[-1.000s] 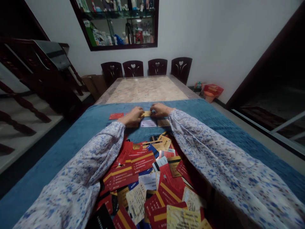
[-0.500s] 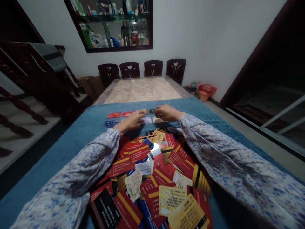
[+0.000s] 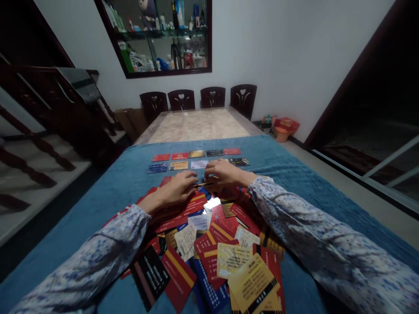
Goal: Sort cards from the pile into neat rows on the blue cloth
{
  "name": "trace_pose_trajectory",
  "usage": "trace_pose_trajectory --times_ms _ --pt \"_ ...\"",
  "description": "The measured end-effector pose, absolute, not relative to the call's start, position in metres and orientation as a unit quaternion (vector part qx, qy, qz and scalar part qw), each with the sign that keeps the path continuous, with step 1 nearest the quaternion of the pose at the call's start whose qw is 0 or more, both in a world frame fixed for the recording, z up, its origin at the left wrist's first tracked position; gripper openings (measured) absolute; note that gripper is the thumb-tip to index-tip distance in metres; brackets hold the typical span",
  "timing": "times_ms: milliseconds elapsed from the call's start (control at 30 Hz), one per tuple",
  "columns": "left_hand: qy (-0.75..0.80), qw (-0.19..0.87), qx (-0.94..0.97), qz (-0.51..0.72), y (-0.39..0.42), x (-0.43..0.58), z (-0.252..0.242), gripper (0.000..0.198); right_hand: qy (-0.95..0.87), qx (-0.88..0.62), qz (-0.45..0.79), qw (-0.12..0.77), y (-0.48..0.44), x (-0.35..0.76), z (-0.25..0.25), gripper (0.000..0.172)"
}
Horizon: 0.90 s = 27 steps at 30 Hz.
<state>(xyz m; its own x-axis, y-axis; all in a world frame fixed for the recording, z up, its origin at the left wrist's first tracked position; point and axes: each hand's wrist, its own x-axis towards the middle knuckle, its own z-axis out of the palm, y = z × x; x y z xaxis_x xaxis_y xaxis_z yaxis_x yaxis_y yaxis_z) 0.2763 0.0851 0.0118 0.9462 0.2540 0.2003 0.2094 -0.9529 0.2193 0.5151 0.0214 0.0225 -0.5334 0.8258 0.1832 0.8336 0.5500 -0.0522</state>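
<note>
My left hand (image 3: 179, 186) and my right hand (image 3: 221, 173) meet over the far edge of a loose heap of plastic cards. Between their closed fingertips is a thin dark card (image 3: 202, 185), seen nearly edge-on, its face hidden. Beneath and nearer me the heap mixes red cards (image 3: 178, 279), yellow cards (image 3: 253, 283), blue cards (image 3: 207, 285) and a black card (image 3: 151, 277), overlapping with printed backs up. Beyond my hands, cards lie apart in two rows. The back row includes a gold card (image 3: 197, 154); the front row includes a pale card (image 3: 199, 164), and my right hand covers part of it.
A blue cloth (image 3: 131, 174) covers the near part of the table; its stone top (image 3: 196, 124) shows beyond. Several dark chairs (image 3: 181, 100) stand at the far end. A stair railing (image 3: 36, 170) is at the left, and a red bag on an orange bin (image 3: 284, 126) at the right.
Both hands have drawn back from the card rows to the heap's far edge. The back row's right-hand red card and the front row's black card now show. The view has tilted slightly.
</note>
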Motion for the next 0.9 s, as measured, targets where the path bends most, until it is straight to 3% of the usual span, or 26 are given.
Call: trace_pose_trajectory --times_ms 400,567,900 --pt "0.183 0.113 0.977 -0.015 0.041 0.254 0.047 0.024 -0.893 -0.44 0.017 0.098 0.001 0.481 0.008 0.02" --pt "0.181 0.106 0.977 -0.041 0.031 0.256 0.048 0.015 -0.898 -0.431 0.031 0.085 -0.009 0.474 0.007 0.019" --pt "0.181 0.101 0.978 -0.03 0.026 0.255 0.044 0.031 -0.898 -0.431 0.049 0.082 -0.016 0.468 0.01 0.019"
